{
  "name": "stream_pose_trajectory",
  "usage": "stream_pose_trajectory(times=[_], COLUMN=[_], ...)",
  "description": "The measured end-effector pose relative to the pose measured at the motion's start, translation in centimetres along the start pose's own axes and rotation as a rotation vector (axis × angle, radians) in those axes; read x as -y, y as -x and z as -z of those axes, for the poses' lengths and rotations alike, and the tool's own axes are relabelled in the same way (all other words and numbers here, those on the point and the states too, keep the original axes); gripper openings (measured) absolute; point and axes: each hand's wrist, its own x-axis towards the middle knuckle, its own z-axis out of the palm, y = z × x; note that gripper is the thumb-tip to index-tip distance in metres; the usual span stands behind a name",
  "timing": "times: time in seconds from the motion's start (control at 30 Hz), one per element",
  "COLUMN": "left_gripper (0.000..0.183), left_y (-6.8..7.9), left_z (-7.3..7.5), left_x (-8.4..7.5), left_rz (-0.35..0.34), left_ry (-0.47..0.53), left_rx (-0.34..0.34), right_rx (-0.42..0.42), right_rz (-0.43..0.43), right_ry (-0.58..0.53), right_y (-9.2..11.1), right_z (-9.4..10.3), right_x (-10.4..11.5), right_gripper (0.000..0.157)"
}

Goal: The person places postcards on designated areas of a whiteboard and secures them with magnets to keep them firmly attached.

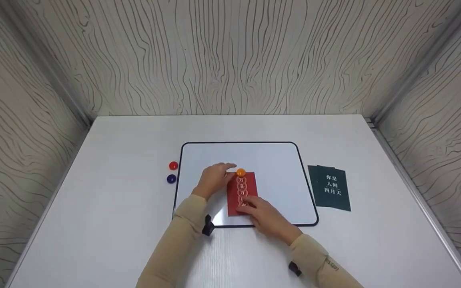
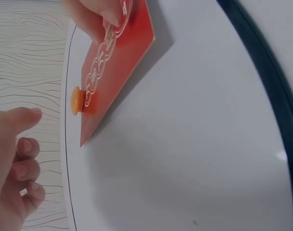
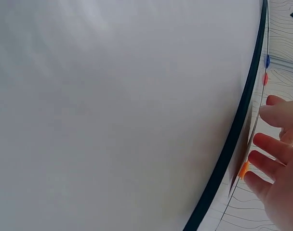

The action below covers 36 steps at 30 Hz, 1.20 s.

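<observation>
A red card (image 1: 232, 200) with pale Chinese characters lies on the whiteboard (image 1: 282, 180). An orange round magnet (image 1: 241, 172) sits at the card's top edge. My left hand (image 1: 213, 179) is just left of that magnet; in the left wrist view its loosely bent fingers stand apart from the magnet and hold nothing. My right hand (image 1: 268, 218) rests its thumb and fingertips on the lower part of the card. Those fingers (image 3: 269, 168) look extended in the right wrist view, and the card is mostly hidden there.
A red magnet (image 1: 173, 165) and a dark blue magnet (image 1: 171, 179) lie left of the whiteboard. Overlapping dark green cards (image 1: 328, 188) with white characters lie to its right. All stand on a white table (image 1: 126, 136) between wood-patterned walls (image 1: 214, 56).
</observation>
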Motion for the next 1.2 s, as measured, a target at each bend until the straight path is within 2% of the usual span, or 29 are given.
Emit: stream_pose_trajectory(times=[0.33, 0.5, 0.73, 0.97, 1.2], left_gripper=[0.031, 0.03, 0.028, 0.028, 0.024], left_y=[1.0, 1.6, 2.7, 3.9, 5.3], left_z=[0.7, 0.6, 0.7, 1.5, 2.1], left_x=[0.5, 0.7, 1.4, 2.1, 2.5], left_rz=[-0.032, -0.02, -0.09, -0.046, -0.04], left_ry=[-0.017, 0.005, -0.007, -0.026, -0.013], left_rx=[-0.02, -0.019, -0.044, 0.017, 0.034], right_rx=[-0.048, -0.07, -0.095, -0.058, -0.047], right_rz=[0.01, 0.025, 0.031, -0.019, -0.033], right_ry=[-0.016, -0.006, -0.031, -0.1, -0.121], right_y=[0.2, 0.4, 0.4, 0.4, 0.4], right_z=[0.1, 0.2, 0.3, 0.7, 0.8], right_x=[-0.1, -0.1, 0.0, 0.1, 0.1], right_gripper=[0.034, 0.034, 0.033, 0.031, 0.031])
